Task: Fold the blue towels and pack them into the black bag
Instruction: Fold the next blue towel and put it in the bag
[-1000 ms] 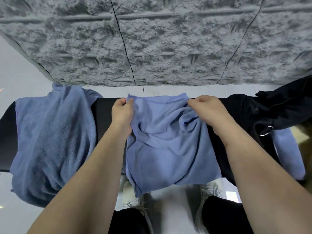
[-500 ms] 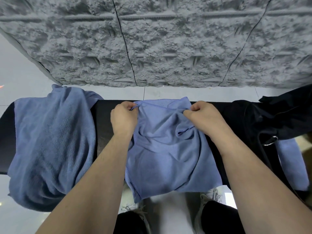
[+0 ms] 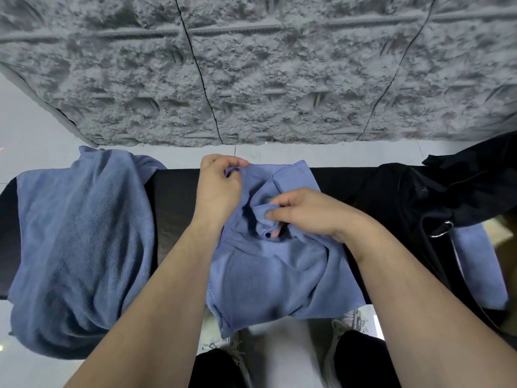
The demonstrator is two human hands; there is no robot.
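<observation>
We have a single head-worn view, looking forward and steeply down from close above our left hand [image 3: 219, 189] and right hand [image 3: 310, 214], onto the black bench [image 3: 176, 197]; the grey textured wall [image 3: 265, 74] fills its top.

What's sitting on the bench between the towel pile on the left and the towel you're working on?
Only the left forearm crosses that stretch of the black bench between the left towel and the middle towel, in the head view.
</observation>
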